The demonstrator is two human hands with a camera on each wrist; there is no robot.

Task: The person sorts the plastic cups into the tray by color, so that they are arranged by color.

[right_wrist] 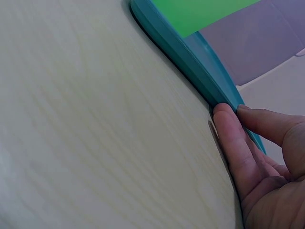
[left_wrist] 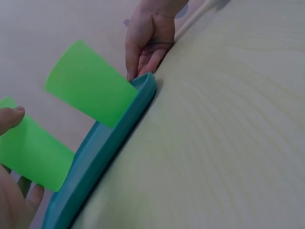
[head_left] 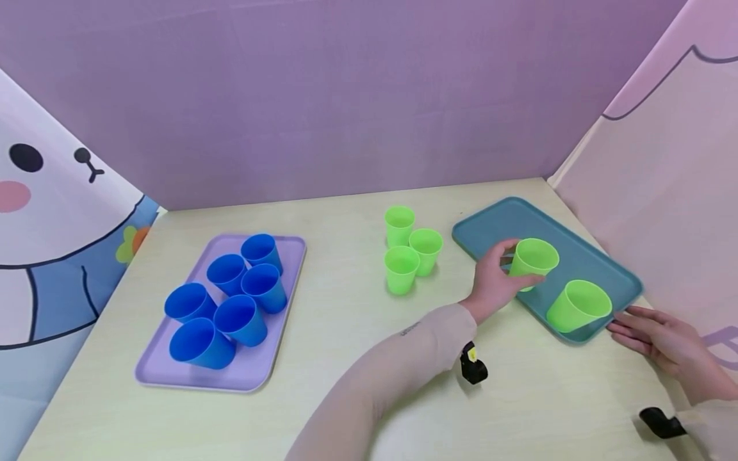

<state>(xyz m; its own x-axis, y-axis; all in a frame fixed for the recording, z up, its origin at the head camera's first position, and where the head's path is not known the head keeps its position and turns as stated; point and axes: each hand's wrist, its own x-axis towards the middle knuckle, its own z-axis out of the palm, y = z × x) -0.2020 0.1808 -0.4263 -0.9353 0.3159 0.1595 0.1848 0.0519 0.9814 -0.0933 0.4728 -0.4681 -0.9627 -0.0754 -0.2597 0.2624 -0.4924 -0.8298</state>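
My left hand (head_left: 497,282) grips a green cup (head_left: 536,256) by its side, thumb at the front and fingers behind. That cup stands upright at the near edge of the teal tray (head_left: 490,224), its base right at the tray surface in the left wrist view. A second green cup (head_left: 579,306) stands closer to the tray's near right corner. At that corner my right hand (head_left: 671,339) pinches the tray's rim, with the thumb (right_wrist: 267,125) on top and the fingers (right_wrist: 233,138) along the outer side.
Three more green cups (head_left: 401,272) are grouped on the wooden table (head_left: 340,358), left of the teal tray. Farther left, a lilac tray (head_left: 259,378) bears several blue cups (head_left: 202,344). A purple cloth wall (head_left: 346,96) rises behind the table, with printed cloth (head_left: 663,192) at the right side.
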